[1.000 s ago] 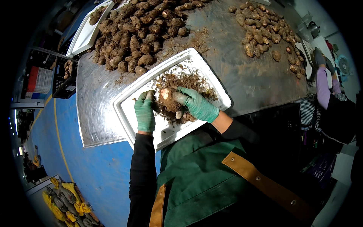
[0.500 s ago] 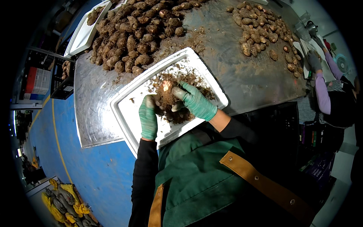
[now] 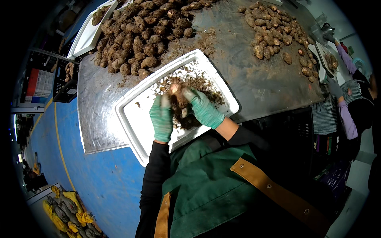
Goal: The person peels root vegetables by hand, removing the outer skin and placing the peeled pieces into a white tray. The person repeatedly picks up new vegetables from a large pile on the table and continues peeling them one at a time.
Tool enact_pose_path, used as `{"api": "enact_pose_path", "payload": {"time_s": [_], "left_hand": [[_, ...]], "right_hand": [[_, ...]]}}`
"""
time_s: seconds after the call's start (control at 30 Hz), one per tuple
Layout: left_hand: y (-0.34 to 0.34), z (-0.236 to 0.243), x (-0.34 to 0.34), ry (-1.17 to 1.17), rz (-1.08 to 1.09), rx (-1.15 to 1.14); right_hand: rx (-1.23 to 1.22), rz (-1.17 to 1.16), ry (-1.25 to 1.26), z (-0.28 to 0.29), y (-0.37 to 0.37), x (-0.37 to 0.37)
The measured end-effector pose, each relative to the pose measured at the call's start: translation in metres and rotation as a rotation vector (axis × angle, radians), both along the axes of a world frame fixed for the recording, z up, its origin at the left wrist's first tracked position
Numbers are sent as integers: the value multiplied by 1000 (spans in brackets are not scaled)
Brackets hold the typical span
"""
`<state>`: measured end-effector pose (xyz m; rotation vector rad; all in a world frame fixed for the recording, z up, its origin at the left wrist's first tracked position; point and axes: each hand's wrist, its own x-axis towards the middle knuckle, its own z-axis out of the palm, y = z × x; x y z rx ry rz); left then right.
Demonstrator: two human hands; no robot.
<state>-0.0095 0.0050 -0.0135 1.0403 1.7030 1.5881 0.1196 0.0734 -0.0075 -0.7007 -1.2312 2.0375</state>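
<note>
Between my two green-gloved hands is a brown, hairy taro corm (image 3: 178, 97) with a pale cut end, slightly smeared by motion. My left hand (image 3: 161, 117) closes on its left side, and my right hand (image 3: 203, 108) grips it from the right, thumb and fingers against the fibres. Both are over a white tray (image 3: 137, 137). Loose brown root fibres and peelings (image 3: 198, 83) lie in the tray around and under the corm. My fingertips are partly hidden by the corm and the fibres.
A large heap of hairy taro (image 3: 139, 39) lies beyond the tray on the metal table (image 3: 238, 79). Cleaner taro (image 3: 274, 31) form another pile at the far right. Another white tray (image 3: 85, 39) stands at the far left. A co-worker's gloved hand (image 3: 334, 87) is at the right edge.
My left hand has moved up and right, closer to the right hand. The corm has shifted slightly between them. At the right, the co-worker's hands have moved apart, uncovering a tray with taro.
</note>
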Motion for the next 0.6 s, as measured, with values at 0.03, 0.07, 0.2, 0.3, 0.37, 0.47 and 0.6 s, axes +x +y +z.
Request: {"api": "enact_pose_path", "payload": {"time_s": [0.03, 0.07, 0.2, 0.3, 0.37, 0.47, 0.6], "left_hand": [[5, 3, 6, 89, -1, 41], [8, 3, 10, 122, 79, 85], [2, -42, -4, 481, 138, -133], [-14, -45, -14, 43, 114, -193], [-16, -10, -11, -301, -111, 8], [-14, 5, -3, -47, -232, -41], [-17, 13, 2, -228, -199, -1]], "right_hand": [[-258, 45, -64, 3, -3, 0], [-258, 36, 5, -4, -4, 1], [-353, 137, 206, -18, 1, 8], [135, -4, -50, -2, 2, 9], [239, -4, -72, 3, 5, 10], [460, -62, -207, -7, 2, 2], [715, -177, -376, -9, 0, -2]]}}
